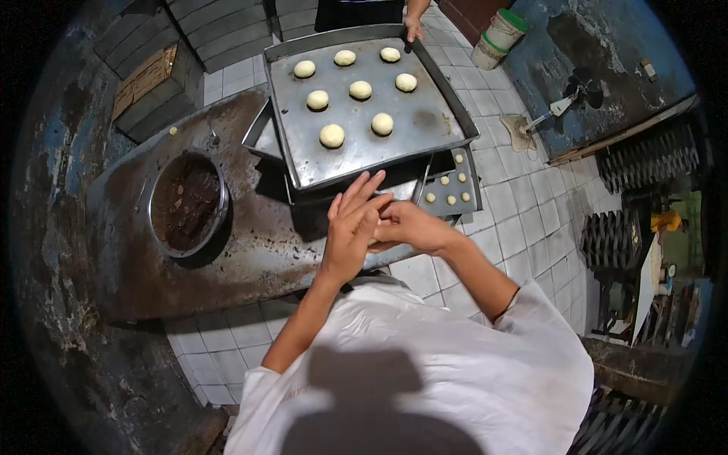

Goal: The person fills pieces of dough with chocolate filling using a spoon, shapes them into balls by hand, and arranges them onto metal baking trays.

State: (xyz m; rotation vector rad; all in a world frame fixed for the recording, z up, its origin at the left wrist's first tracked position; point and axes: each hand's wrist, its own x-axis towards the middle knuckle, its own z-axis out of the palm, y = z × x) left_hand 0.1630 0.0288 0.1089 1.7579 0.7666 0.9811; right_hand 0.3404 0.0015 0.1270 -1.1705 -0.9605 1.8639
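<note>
My left hand (351,231) is raised in front of the tray's near edge, its fingers stretched out and slightly apart. My right hand (413,227) presses against its palm side with the fingers curled; anything between the two palms is hidden. Just beyond them, a large metal tray (345,155) holds several pale round dough balls, among them one at the near left (331,136) and one at the near right (381,124). This tray rests tilted on other trays.
A metal bowl (224,199) with dark brown filling stands left on the worn table (262,220). A lower tray (472,199) with smaller balls is at the right. Across the top tray, another person's hand (413,29) touches its far corner. Buckets (500,36) stand far right.
</note>
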